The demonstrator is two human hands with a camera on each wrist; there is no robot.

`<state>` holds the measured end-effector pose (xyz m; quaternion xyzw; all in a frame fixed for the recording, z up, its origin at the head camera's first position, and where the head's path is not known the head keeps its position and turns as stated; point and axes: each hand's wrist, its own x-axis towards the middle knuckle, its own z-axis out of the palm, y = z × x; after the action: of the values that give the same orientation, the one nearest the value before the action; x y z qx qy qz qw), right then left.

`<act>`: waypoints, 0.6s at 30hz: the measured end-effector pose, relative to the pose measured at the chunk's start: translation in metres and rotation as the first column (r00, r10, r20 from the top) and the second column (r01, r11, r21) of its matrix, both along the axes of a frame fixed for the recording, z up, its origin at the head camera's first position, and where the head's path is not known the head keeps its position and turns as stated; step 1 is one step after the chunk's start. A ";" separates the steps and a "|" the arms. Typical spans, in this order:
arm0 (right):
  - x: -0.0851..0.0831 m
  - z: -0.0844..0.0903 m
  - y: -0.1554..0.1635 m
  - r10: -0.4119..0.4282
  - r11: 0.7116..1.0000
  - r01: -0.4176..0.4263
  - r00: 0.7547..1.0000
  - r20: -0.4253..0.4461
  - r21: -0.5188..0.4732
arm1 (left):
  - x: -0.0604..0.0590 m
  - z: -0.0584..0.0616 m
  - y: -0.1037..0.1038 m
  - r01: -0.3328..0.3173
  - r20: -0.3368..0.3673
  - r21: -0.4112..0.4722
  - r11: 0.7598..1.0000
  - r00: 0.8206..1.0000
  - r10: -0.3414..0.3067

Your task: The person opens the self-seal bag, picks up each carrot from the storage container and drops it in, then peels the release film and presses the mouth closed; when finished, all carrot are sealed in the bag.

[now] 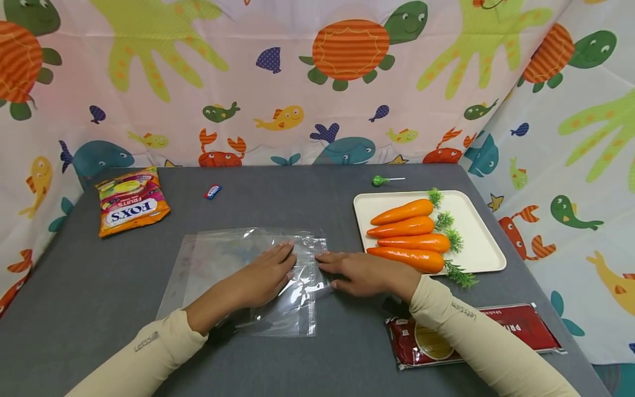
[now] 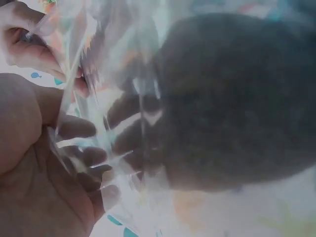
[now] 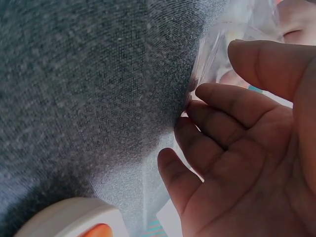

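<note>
Fox's candy bag far left, small red-blue candy behind; both well apart from work.

Clear plastic bag flat mid-table on grey table, opening toward right.

Left hand: fingers straight, palm pressing the bag flat near opening; grips nothing.

Right hand: fingers extended, tips touching bag's right edge; holds nothing.

Judgement: keep left palm pinning film, work right fingertips at mouth seam, avoid creasing.

Room: tray of four carrots just beside right hand, red packet under right forearm, lollipop behind tray. Free table front-left.
</note>
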<state>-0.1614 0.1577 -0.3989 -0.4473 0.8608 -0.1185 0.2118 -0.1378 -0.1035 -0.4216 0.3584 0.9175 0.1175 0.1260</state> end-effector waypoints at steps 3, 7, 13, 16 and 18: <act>0.000 0.000 0.000 -0.003 1.000 0.003 1.000 -0.003 -0.003 | 0.001 0.000 -0.001 -0.012 -0.009 0.025 1.000 1.000 0.013; 0.000 0.000 0.000 -0.004 1.000 0.004 1.000 -0.013 -0.007 | 0.004 0.000 -0.002 -0.062 0.001 0.035 0.997 0.998 0.062; 0.001 0.001 0.000 -0.017 1.000 0.017 1.000 -0.009 -0.010 | 0.009 0.002 -0.006 -0.116 0.015 0.081 0.990 0.993 0.115; 0.001 0.001 0.001 -0.026 1.000 0.026 1.000 -0.004 -0.016 | 0.011 0.002 -0.008 -0.136 0.011 0.098 0.986 0.991 0.136; 0.001 0.001 0.002 -0.030 0.999 0.030 1.000 -0.003 -0.021 | 0.012 0.003 -0.009 -0.151 0.016 0.116 0.982 0.988 0.150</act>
<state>-0.1602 0.1592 -0.3980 -0.4365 0.8666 -0.1299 0.2038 -0.1262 -0.1126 -0.4190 0.2942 0.9331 0.1817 0.0988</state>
